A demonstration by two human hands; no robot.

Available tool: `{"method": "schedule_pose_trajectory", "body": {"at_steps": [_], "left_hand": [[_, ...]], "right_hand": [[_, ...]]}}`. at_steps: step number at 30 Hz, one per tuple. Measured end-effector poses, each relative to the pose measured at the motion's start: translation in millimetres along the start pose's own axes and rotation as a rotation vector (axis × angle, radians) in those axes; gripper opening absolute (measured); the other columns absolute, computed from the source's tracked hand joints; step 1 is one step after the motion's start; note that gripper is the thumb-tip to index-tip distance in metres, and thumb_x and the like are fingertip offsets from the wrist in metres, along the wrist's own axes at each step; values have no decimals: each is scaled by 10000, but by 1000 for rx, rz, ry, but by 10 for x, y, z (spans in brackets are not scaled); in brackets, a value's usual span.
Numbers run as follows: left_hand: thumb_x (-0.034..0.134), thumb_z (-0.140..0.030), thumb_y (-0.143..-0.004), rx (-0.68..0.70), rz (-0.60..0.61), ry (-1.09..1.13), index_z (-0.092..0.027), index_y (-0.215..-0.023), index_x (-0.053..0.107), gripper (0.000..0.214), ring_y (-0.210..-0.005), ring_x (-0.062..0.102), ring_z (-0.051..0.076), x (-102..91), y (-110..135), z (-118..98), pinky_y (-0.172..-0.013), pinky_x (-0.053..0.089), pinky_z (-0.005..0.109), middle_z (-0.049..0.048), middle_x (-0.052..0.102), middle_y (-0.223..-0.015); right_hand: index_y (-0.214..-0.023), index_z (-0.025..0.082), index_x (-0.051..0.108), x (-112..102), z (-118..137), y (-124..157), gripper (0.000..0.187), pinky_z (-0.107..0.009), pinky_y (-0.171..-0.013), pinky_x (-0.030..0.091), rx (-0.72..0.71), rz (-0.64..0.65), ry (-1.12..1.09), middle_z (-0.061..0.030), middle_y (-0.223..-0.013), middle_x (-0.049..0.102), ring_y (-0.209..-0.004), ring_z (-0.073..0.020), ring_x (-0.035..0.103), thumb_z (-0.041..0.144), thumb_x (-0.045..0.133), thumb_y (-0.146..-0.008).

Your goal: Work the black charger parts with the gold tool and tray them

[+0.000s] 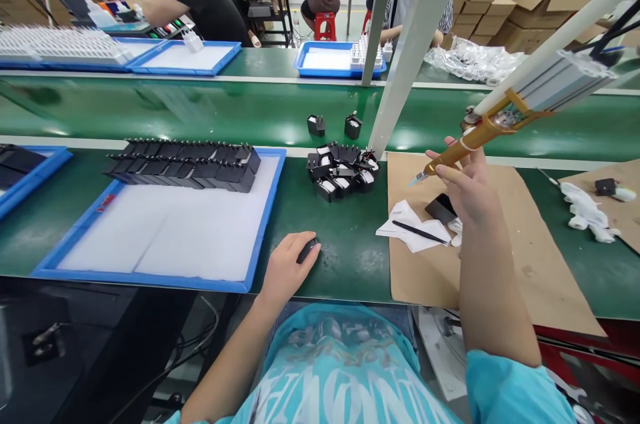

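Note:
My left hand (287, 269) rests on the green bench, fingers closed on a small black part (307, 251). My right hand (467, 187) is raised over a brown cardboard sheet (520, 277) and grips a gold pen-shaped tool (463, 151) that hangs from above, its tip pointing left. A pile of black parts (343, 171) lies on the bench ahead between my hands. Under the right hand lie white paper (407, 227), a thin black stick (419, 232) and a flat black piece (441, 208).
A blue tray (150, 277) with a white liner holds rows of black parts (185, 164) at its far edge. Two black parts (335, 125) stand on the conveyor belt. A metal post (400, 57) rises ahead. Other people work at the far bench with blue trays and cardboard boxes.

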State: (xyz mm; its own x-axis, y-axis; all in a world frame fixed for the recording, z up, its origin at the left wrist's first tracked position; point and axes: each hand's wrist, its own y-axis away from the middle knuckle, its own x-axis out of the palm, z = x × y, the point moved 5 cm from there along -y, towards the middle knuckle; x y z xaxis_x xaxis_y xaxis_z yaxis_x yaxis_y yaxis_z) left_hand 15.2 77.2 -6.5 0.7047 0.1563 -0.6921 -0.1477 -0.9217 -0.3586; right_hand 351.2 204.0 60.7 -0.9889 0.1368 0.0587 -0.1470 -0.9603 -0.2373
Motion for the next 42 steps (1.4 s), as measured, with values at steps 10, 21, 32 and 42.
{"method": "schedule_pose_trajectory", "body": {"at_steps": [10,21,32,42], "left_hand": [[615,-357,-889,-29,292,-242,-269,-1172,628,296,-876,627,228,46,-48,46,-588,460,255,59,690,-989],[567,-553,-832,-702,47,1389,-226,-1104,544,426,-591,533,146,52,45,207,-497,391,250,30,565,-765],[508,-610,-836,-508,-8,1313,-226,-1058,520,444,-517,412,125,-215,-13,175,-523,346,283,-3,481,-675],[561,-459,-886,-34,-155,-515,-164,-1121,602,380,-1041,548,327,-752,-863,656,-908,353,464,145,678,-1002]], "right_hand": [[-1151,331,519,11,-80,61,511,-484,-1057,418,-53,-94,-138,-65,-1339,532,-1170,-237,624,320,751,-696],[-898,239,508,-23,-173,115,237,-433,-790,560,-142,-436,-343,-63,-996,716,-717,-223,742,414,640,-806],[-819,249,587,-14,-215,116,93,-443,-803,592,-146,-489,-374,-20,-888,721,-851,-213,736,237,670,-778],[-834,226,579,-9,-223,118,161,-433,-741,591,-118,-502,-396,-10,-803,711,-611,-206,721,277,697,-737]]}}
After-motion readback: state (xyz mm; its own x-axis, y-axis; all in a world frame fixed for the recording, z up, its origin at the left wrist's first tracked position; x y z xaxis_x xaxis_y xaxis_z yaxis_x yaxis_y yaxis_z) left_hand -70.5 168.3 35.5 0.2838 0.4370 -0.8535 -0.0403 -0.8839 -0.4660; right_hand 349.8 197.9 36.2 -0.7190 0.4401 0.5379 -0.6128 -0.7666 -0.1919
